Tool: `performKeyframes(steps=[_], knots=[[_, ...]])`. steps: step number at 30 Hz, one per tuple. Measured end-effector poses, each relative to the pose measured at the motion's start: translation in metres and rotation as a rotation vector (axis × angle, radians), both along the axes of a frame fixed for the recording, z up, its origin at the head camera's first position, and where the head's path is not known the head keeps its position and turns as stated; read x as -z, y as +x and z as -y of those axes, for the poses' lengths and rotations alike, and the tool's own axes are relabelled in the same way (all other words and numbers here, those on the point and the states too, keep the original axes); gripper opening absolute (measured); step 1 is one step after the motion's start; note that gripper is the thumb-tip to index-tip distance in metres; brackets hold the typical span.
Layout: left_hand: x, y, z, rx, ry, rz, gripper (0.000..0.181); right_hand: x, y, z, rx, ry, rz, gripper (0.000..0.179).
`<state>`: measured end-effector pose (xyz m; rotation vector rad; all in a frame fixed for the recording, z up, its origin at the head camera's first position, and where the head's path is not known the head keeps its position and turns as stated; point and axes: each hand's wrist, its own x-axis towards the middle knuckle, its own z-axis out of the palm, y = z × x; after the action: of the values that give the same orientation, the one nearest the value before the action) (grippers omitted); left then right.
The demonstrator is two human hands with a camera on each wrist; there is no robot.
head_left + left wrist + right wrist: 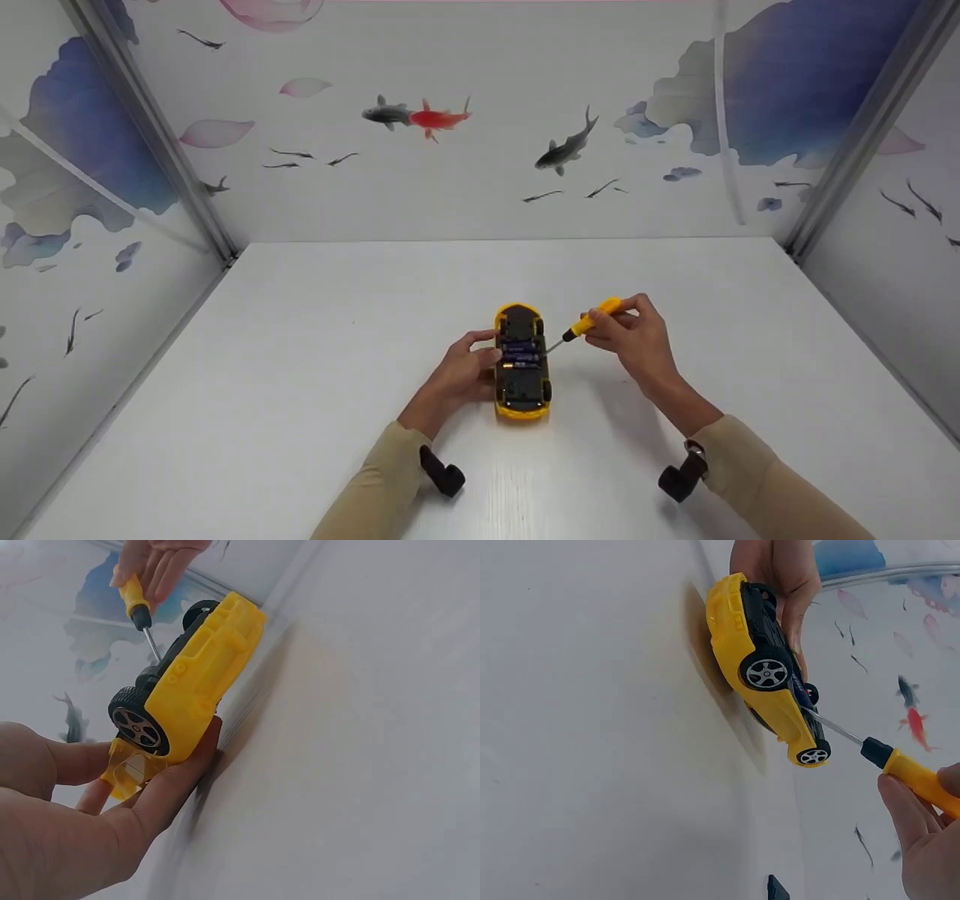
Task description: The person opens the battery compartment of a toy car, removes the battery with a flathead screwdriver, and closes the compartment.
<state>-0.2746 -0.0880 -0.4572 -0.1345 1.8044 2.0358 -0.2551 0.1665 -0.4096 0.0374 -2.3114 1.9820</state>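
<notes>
A yellow toy car (521, 388) is upside down, its black underside facing up. My left hand (460, 369) grips it from the left side, fingers and thumb round the body. Blue batteries (521, 352) show in the open compartment across the car's middle. On the right, my right hand (642, 343) holds a yellow-handled screwdriver (595, 318). Its thin metal shaft (832, 727) slants down to the compartment's right edge. Whether the tip touches a battery or the rim, I cannot tell. In the left wrist view, the car's side and wheel (139, 729) hide the compartment.
The white table (300, 390) spreads beneath both hands. White panels (480, 202) printed with fish and petals stand behind and at both sides, with metal posts (161, 135) in the corners. Each wrist wears a black camera mount (442, 472).
</notes>
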Motion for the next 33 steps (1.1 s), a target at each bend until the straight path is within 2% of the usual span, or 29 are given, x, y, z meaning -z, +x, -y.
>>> performKeyframes(steps=[7, 14, 17, 20, 25, 30, 33], knots=[[-0.001, 0.000, 0.001, 0.001, -0.024, 0.007, 0.047, -0.005, 0.006, 0.013, -0.012, 0.146, -0.110, 0.030], [-0.002, 0.000, 0.001, 0.014, -0.020, -0.002, 0.048, -0.010, 0.013, 0.030, 0.030, 0.348, -0.219, 0.026], [-0.002, 0.000, 0.001, 0.012, -0.028, -0.006, 0.048, -0.009, 0.013, 0.034, 0.038, 0.373, -0.237, 0.026], [-0.002, -0.001, 0.001, 0.001, -0.035, -0.007, 0.047, -0.007, 0.011, 0.032, 0.034, 0.312, -0.210, 0.028], [-0.002, -0.002, 0.001, 0.002, -0.014, -0.021, 0.046, 0.001, 0.001, 0.021, 0.027, 0.135, -0.119, 0.033], [0.000, -0.002, 0.001, -0.008, 0.005, -0.004, 0.047, 0.012, -0.007, 0.005, 0.048, -0.098, 0.021, 0.036], [0.001, -0.002, 0.001, -0.018, 0.012, 0.025, 0.046, 0.019, -0.009, -0.003, 0.060, -0.204, 0.118, 0.037]])
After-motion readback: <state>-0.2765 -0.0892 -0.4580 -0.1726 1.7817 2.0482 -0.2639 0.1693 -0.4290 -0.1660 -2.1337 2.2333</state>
